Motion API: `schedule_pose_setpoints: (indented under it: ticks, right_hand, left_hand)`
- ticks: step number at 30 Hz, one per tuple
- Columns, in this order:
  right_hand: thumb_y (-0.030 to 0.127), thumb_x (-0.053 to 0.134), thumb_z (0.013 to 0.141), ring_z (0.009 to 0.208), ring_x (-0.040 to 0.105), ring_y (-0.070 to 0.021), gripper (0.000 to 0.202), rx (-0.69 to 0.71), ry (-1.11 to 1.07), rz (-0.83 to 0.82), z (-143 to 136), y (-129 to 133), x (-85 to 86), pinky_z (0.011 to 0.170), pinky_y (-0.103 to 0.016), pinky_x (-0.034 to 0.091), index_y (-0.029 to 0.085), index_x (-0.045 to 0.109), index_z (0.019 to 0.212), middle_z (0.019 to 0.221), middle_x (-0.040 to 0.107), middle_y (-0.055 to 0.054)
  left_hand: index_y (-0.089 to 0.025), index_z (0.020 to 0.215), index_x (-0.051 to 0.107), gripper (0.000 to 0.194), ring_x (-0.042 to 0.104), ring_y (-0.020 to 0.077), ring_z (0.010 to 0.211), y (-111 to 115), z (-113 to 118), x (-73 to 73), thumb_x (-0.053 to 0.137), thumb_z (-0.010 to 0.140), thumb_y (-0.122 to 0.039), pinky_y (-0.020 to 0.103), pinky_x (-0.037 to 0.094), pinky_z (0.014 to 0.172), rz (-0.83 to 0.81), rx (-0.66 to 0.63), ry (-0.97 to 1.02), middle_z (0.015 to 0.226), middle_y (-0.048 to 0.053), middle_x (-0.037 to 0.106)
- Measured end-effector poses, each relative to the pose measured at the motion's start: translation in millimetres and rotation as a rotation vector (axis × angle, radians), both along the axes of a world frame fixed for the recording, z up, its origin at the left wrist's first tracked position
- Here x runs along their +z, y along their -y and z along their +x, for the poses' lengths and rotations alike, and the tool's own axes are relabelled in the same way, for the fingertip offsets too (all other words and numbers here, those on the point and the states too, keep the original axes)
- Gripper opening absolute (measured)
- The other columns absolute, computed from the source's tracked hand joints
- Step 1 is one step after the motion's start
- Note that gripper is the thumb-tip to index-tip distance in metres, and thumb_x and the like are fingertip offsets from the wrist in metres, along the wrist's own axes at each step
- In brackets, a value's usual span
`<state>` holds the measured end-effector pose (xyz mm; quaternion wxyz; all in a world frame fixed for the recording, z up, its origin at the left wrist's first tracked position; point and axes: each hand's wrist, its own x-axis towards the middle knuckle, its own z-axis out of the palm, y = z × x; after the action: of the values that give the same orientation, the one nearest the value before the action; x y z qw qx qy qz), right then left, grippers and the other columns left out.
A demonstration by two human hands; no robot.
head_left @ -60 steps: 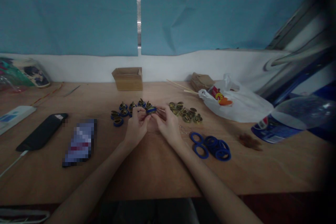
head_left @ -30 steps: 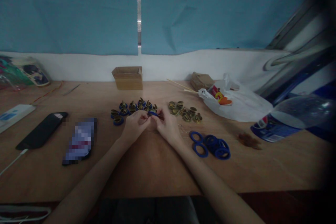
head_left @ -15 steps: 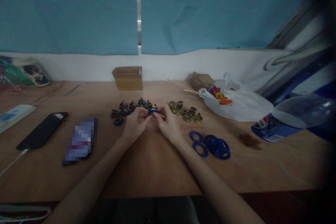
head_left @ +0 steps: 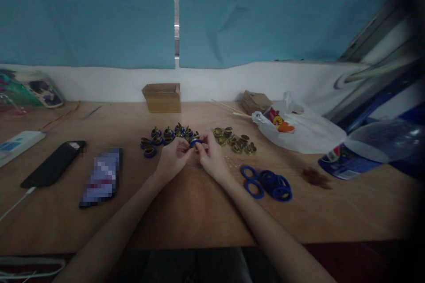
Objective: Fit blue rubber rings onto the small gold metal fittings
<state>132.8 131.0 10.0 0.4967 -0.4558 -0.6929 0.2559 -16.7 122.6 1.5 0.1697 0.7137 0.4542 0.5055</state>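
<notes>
Between my fingertips is a small round brass-coloured piece with a blue ring point(head_left: 195, 142) around it. My left hand point(head_left: 173, 155) pinches its left side, and my right hand point(head_left: 210, 154) grips the right side. Behind and left of my left hand stand several brass pieces with blue rings point(head_left: 149, 151). Several brass pieces without rings point(head_left: 237, 147) lie just right of my right hand. Nearer to me on the right is a loose pile of blue rings point(head_left: 254, 189). The underside of the held piece is hidden by my fingers.
An open cardboard box point(head_left: 164, 101) stands against the wall. On the right are a white plastic bag point(head_left: 308, 135) and a cut plastic bottle point(head_left: 352, 159). A black phone point(head_left: 55, 163) on a cable and a blurred-out packet point(head_left: 102, 179) lie left on the wooden table point(head_left: 195, 216).
The held piece has tilted slightly between my fingertips, and my fingers have shifted a little around it. Everything on the table lies as before.
</notes>
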Motion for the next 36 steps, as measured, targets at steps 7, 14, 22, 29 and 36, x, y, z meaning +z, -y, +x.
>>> schedule_pose_setpoints:
  ticks: [7, 14, 22, 29, 36]
  right_hand:
    - [0.027, 0.048, 0.085, 0.065, 0.059, -0.0165, 0.009, -0.024, -0.069, -0.04, -2, 1, 1.5, 0.059, -0.031, 0.05, 0.023, 0.041, 0.088, 0.086, 0.056, -0.003]
    - [0.037, 0.058, 0.08, 0.08, 0.06, -0.0202, 0.018, -0.022, -0.267, -0.133, -1, -4, 1.9, 0.057, -0.03, 0.052, 0.022, 0.049, 0.082, 0.086, 0.058, -0.004]
    - [0.038, 0.059, 0.079, 0.074, 0.062, -0.018, 0.019, 0.019, -0.298, -0.193, -1, -3, 4.6, 0.052, -0.027, 0.052, 0.022, 0.051, 0.083, 0.084, 0.062, -0.004]
    - [0.028, 0.064, 0.073, 0.086, 0.064, -0.0193, 0.02, 0.056, -0.3, -0.187, -1, -1, 6.1, 0.072, -0.033, 0.055, 0.022, 0.049, 0.085, 0.088, 0.064, -0.004]
    - [0.021, 0.058, 0.075, 0.087, 0.063, -0.02, 0.015, -0.013, -0.154, -0.102, 0, -5, -2.9, 0.079, -0.036, 0.051, 0.023, 0.046, 0.084, 0.087, 0.061, -0.003]
  left_hand:
    - [-0.02, 0.082, 0.055, 0.007, 0.067, 0.0143, 0.071, 2, 1, 2.9, 0.062, 0.08, -0.021, 0.026, 0.052, 0.067, 0.006, 0.023, 0.029, 0.077, 0.001, 0.066]
    - [-0.02, 0.093, 0.053, 0.029, 0.067, 0.0152, 0.074, -7, 7, -6.8, 0.072, 0.072, -0.025, 0.029, 0.055, 0.071, -0.236, -0.077, 0.313, 0.079, 0.002, 0.065]
    - [-0.017, 0.088, 0.056, 0.022, 0.067, 0.015, 0.078, -9, 8, -13.6, 0.071, 0.073, -0.025, 0.032, 0.055, 0.077, -0.308, -0.135, 0.416, 0.083, 0.003, 0.067]
    - [-0.017, 0.087, 0.057, 0.021, 0.068, 0.0153, 0.075, -9, 7, -16.2, 0.07, 0.074, -0.026, 0.032, 0.055, 0.074, -0.306, -0.129, 0.404, 0.081, 0.004, 0.068]
    - [-0.017, 0.086, 0.057, 0.018, 0.067, 0.0153, 0.074, -5, 7, -12.0, 0.068, 0.075, -0.026, 0.031, 0.055, 0.073, -0.294, -0.11, 0.348, 0.08, 0.003, 0.067]
